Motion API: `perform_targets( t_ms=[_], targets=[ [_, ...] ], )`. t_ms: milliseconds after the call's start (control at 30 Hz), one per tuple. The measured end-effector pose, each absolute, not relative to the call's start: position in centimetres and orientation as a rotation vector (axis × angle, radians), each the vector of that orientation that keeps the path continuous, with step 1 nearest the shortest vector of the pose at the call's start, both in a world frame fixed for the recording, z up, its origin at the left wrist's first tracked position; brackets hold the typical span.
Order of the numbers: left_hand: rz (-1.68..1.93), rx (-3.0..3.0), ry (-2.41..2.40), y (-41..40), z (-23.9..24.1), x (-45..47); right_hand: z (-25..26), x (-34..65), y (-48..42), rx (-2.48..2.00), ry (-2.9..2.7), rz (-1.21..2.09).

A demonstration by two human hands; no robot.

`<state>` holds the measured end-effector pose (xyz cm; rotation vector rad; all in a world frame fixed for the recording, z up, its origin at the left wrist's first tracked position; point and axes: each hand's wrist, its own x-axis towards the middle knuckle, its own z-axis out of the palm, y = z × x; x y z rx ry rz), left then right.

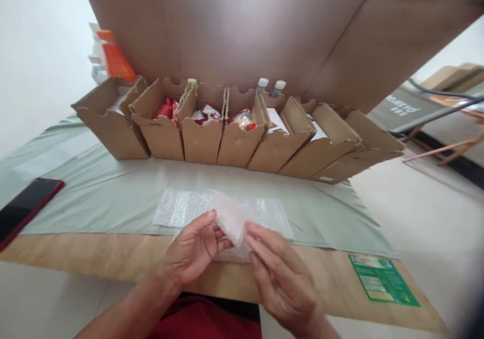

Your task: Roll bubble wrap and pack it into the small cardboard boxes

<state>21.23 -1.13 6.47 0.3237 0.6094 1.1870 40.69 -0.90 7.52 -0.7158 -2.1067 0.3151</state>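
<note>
My left hand (194,248) and my right hand (282,276) both pinch a small bubble-wrap pouch (231,217), holding it up just above the table's near edge. The pouch is translucent and slightly blurred; I cannot tell if anything is inside. Under it lies a flat stack of more bubble-wrap sheets (181,208) on a pale green cloth (94,193). Both hands have their fingers closed on the pouch's lower edge.
A row of several open cardboard bins (200,142) stands behind, some holding red-and-white packets (166,110) and small bottles (270,87). A tall cardboard panel (242,31) rises at the back. A red phone (26,205) lies left, a green card (381,278) right, an orange bottle (115,59) far left.
</note>
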Motion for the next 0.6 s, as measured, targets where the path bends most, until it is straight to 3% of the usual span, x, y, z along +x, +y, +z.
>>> perform_targets(
  t_ms=[100,267,433,600],
  targets=[
    [1.298,0.307,0.783,-0.8,6.2,21.1,4.3,39.5,-2.8,-0.779,-2.012,0.412],
    [1.393,0.57,1.088,-1.8,5.0,21.8,3.8,39.4,-2.1,-1.106,-1.728,0.692],
    [1.231,0.713,0.816,-2.9,4.6,21.7,6.1,40.2,1.4,-1.216,-1.577,0.957],
    [1.16,0.607,0.638,-3.0,4.4,20.1,9.3,40.2,2.7,-1.151,-1.784,1.129]
  ],
)
